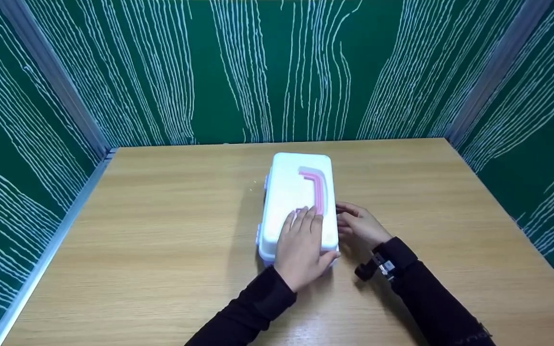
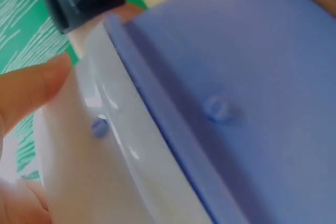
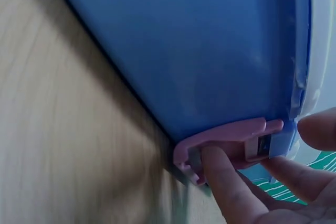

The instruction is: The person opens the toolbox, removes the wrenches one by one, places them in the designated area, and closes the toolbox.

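A white storage box [image 1: 296, 192] with a pink carry handle [image 1: 318, 187] on its lid lies in the middle of the wooden table [image 1: 161, 230]. My left hand [image 1: 301, 245] rests flat on the near end of the lid, fingers straight, thumb [image 2: 31, 87] against the lid's rim. My right hand [image 1: 356, 223] is at the box's right side with curled fingers. In the right wrist view one finger [image 3: 226, 187] hooks under a pink latch [image 3: 226, 140] on the blue-looking box wall [image 3: 199, 45], and the thumb [image 3: 317, 127] sits just above it.
Green panels with white wavy lines [image 1: 277, 72] wall in the table at the back and on both sides. Bare wood lies to the left and right of the box. A black wrist camera [image 1: 378, 264] sits on my right sleeve.
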The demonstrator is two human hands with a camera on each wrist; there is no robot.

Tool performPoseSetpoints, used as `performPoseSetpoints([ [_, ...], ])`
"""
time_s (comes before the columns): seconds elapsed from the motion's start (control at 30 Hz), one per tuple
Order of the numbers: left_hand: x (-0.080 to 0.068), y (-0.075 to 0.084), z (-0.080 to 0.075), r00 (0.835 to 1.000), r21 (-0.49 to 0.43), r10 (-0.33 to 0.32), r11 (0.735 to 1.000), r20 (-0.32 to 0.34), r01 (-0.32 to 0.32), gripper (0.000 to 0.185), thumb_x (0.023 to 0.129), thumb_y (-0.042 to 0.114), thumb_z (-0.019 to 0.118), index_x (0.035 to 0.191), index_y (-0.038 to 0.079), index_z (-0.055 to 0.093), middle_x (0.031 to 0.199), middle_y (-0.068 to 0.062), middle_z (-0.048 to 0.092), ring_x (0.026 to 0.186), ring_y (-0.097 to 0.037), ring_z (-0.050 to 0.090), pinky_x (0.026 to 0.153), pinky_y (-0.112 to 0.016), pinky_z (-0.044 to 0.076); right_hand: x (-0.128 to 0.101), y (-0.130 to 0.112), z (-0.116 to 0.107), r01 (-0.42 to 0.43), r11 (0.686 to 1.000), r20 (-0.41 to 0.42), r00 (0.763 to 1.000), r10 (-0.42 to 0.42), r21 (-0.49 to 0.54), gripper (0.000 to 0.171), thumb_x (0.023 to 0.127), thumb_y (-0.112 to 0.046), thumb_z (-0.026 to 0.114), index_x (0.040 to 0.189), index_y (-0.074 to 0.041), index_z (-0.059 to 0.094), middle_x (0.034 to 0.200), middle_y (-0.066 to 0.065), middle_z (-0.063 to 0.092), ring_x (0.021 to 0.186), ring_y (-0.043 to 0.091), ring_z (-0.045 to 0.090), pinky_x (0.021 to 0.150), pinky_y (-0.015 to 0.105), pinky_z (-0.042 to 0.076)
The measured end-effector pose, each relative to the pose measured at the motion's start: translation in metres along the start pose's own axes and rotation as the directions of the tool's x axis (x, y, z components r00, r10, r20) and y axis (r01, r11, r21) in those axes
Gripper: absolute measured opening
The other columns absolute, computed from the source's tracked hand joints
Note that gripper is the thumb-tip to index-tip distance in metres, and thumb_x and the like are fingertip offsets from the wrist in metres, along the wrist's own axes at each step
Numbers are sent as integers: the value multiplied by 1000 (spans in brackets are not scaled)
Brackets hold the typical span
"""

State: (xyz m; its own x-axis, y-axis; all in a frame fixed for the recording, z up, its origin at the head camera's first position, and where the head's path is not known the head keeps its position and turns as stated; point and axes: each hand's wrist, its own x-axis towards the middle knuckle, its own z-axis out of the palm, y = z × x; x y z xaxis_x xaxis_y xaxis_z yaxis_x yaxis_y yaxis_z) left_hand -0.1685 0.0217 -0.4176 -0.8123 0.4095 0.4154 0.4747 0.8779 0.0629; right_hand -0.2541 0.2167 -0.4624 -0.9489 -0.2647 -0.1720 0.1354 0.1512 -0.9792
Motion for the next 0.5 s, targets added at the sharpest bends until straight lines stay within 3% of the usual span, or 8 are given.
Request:
performPoseSetpoints([
  [0.2,1,-5,-11,998,-195,-69,979,-5,66,78,80,55,72,137,5,52,146,-12,52,137,-27,46,118,-45,30,0,-1,2,-6,999,-6,1000,7,37,55,99,-8,40,149,10,27,123,13,63,87,5,67,79,22,56],
  [0.27,2,-8,-16,995,-271,-95,958,-4,91,78,80,53,73,137,5,52,146,-12,51,138,-27,45,118,-46,29,0,-1,3,-3,999,-6,1000,4,36,54,100,-10,39,148,10,27,122,15,64,87,5,68,78,22,56],
  [0.4,3,-15,-26,990,-425,-138,896,14,130,78,80,48,75,140,4,50,148,-12,49,140,-27,43,119,-49,26,0,-1,5,1,999,-6,1000,-1,47,53,101,-11,40,148,10,27,137,30,52,92,8,68,84,24,57],
  [0.5,4,-22,-33,986,-534,-164,830,41,160,77,82,44,74,142,4,48,150,-11,47,142,-27,39,120,-49,22,1,-1,6,7,1000,-16,1000,-7,27,54,101,-10,43,149,10,27,144,34,42,96,9,66,87,24,56],
])
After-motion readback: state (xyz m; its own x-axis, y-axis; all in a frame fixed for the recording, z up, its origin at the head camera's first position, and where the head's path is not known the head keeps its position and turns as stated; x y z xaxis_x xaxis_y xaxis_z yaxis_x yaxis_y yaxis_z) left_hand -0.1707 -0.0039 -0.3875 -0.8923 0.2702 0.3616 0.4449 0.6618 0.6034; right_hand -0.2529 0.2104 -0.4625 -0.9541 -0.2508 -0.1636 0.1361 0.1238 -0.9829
